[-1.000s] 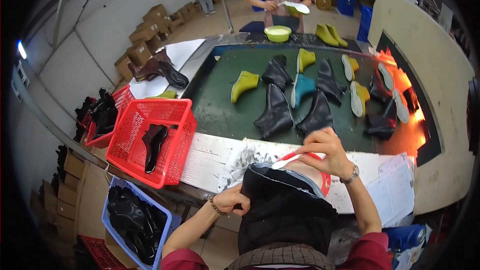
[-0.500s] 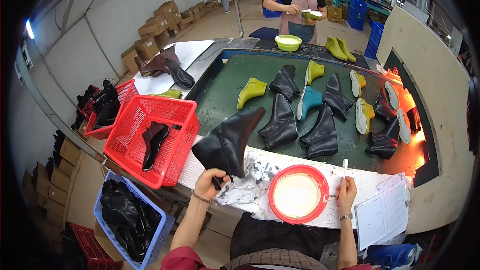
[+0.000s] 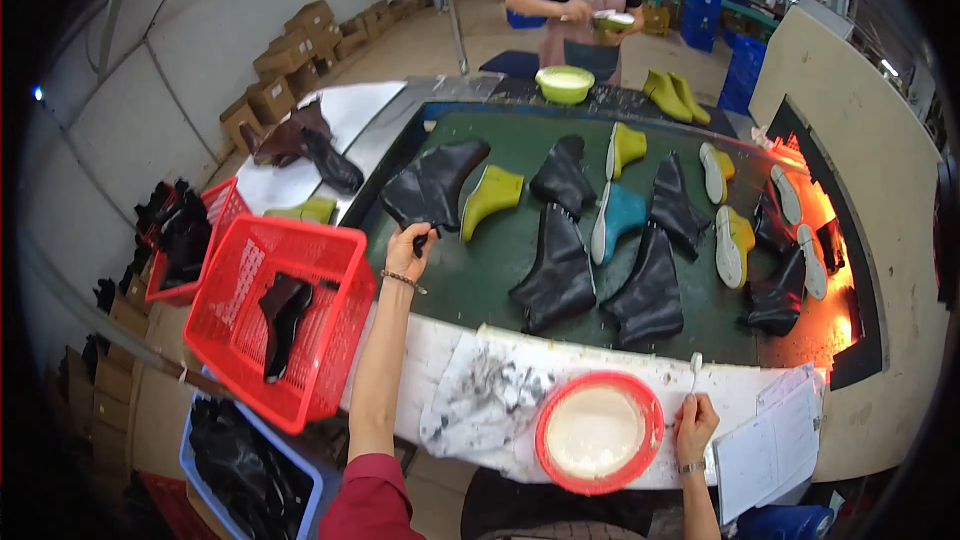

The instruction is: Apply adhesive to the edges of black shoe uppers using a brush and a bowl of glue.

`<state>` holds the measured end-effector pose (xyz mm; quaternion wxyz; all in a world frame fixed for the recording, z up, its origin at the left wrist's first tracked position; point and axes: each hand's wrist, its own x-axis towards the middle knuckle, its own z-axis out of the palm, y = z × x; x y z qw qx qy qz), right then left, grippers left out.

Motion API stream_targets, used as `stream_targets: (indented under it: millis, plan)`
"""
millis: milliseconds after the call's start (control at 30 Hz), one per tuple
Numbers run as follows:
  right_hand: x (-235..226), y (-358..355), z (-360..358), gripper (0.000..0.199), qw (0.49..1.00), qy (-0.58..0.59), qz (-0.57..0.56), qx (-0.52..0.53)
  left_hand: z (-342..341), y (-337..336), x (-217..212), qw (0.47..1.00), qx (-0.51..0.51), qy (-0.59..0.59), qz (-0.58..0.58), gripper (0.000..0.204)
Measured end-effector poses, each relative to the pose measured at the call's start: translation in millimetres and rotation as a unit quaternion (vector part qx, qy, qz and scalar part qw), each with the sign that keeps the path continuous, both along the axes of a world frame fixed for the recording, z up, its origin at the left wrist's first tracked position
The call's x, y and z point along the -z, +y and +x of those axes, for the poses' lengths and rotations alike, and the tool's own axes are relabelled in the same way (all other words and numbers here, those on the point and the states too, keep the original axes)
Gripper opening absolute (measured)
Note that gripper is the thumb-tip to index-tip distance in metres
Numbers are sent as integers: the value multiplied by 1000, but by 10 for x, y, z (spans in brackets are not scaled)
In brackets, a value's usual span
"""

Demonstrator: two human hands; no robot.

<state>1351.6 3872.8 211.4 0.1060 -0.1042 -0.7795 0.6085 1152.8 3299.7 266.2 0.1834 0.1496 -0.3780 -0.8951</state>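
Note:
My left hand (image 3: 408, 252) reaches forward and grips a black ankle boot (image 3: 432, 185) by its near edge. That boot is over the far left part of the green conveyor belt (image 3: 480, 285), next to a lime-green boot-shaped last (image 3: 490, 200); I cannot tell if it touches the belt. Close to the table's right front, my right hand (image 3: 696, 428) is closed around a small white brush (image 3: 696, 364), its head pointing up. A red bowl (image 3: 652, 422) of creamy white liquid stands just left of that hand. Left of the bowl lies a crumpled, black-smudged white cloth (image 3: 475, 390).
Several black boots (image 3: 555, 270), a teal last (image 3: 618, 218) and lime lasts with pale soles (image 3: 733, 245) rest on the belt. An orange-glowing heater opening (image 3: 835, 240) is at right. Red crate (image 3: 345, 340) and blue crate (image 3: 315, 490) stand left. A co-worker (image 3: 585, 10) works opposite.
My left hand has carried the black boot forward, from above the white table edge to the belt's left part. The right hand stays near the bowl with the brush. The view has shifted slightly.

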Motion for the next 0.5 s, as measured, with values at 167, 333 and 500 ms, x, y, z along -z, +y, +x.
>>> stream_targets:
  millis: [167, 333, 500]
  plan:
    - [71, -5, 26, 16, 998, 26, 51, 4, -977, -580, 473, 999, -16, -36, -8, 9]
    - [121, 1, 74, 13, 999, -7, 30, 12, -1475, -487, 786, 979, -85, -170, -75, 33]
    - [47, -120, -77, 20, 995, -32, 30, -91, -813, -907, 810, 828, -223, -227, -461, 80]
